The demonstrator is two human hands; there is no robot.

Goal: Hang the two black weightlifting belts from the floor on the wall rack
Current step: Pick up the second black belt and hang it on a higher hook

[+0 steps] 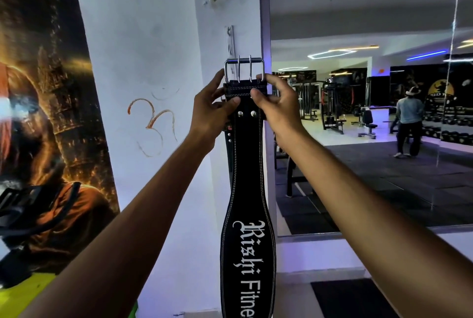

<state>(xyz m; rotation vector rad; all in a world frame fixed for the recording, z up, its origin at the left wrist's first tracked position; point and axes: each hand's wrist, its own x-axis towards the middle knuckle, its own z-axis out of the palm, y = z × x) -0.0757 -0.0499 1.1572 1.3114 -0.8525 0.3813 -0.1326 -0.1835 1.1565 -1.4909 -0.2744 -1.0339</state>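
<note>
Step in hand: hanging a belt on the wall rack (231,43), a narrow vertical metal strip with hooks on the white pillar (153,61), near the pillar's right edge next to the mirror (371,112).

Black belt (247,189) is held up flat against the pillar, hanging straight down, buckle end on top. White stitching along both edges, white lettering on the wide lower part, two rivets just below the grip. Bottom end is cut off by the frame.

Second dark strap (229,143) peeks out behind the belt's left edge; probably the other belt already hung, can't confirm.

Left hand (212,110) and right hand (276,102): fingers pinched closed on the belt's top, one per side, just under the buckle.

Chrome buckle (244,69), two prongs, sits over the rack's lower end.

Next: slip the buckle frame over a hook, let it take the weight, then release. Can't tell whether it's hooked yet.
</note>
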